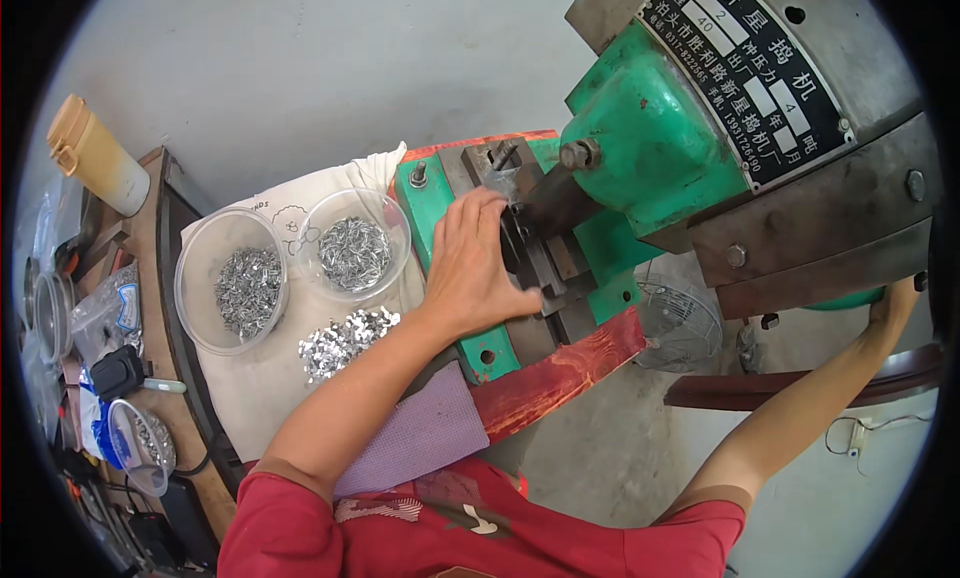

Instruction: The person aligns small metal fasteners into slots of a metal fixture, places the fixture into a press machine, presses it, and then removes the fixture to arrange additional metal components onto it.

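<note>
My left hand (pixel 472 268) reaches over the dark metal die (pixel 540 268) on the bed of a green press (pixel 650 118). Its thumb is stretched out toward the die's near end, well apart from the fingers, which bend over the far end. Nothing shows in its grasp, though the fingertips are partly hidden. Above the die, the dark press ram (pixel 560 200) comes down from the green head. My right hand (pixel 898 300) is raised at the far right, beside the press's dark metal side bar (pixel 830 263); its fingers are hidden there.
Left of the press, a clear tub (pixel 183 288) and a clear bowl (pixel 405 243) hold small metal pins. Beside them lies a loose pile of small silvery pieces (pixel 345 343) on a pale cloth (pixel 235 388). A cluttered shelf with a yellow bottle (pixel 100 158) stands farther left.
</note>
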The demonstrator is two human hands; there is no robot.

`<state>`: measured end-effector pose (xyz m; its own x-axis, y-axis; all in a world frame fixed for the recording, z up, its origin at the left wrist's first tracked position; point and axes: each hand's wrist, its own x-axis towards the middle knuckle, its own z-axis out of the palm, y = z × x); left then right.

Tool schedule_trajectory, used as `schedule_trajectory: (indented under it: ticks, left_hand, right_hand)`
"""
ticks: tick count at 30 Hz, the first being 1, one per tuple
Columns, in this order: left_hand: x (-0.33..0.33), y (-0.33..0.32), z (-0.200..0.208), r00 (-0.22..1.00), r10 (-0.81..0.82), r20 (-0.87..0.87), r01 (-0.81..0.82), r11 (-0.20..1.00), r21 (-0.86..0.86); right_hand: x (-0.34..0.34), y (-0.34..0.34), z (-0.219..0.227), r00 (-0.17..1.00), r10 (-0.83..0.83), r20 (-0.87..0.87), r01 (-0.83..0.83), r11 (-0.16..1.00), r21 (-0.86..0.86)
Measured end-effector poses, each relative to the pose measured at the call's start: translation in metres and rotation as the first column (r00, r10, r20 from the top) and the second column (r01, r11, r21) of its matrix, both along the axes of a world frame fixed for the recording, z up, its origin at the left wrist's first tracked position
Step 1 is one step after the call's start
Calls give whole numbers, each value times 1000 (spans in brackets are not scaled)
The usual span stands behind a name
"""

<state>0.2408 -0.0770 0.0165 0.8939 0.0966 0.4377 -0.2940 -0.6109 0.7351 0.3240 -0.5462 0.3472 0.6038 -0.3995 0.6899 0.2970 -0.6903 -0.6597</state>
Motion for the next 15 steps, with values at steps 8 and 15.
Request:
schedule_trajectory:
  ticks: [8, 15]
  left_hand:
    - [-38, -6, 3, 995, -80, -58, 79, 997, -16]
    - [-42, -7, 0, 994, -82, -65, 80, 996, -31]
  right_hand:
    - [6, -9, 10, 994, 90, -65, -98, 988, -121]
    - [-14, 76, -67, 980, 15, 196, -56, 977, 206]
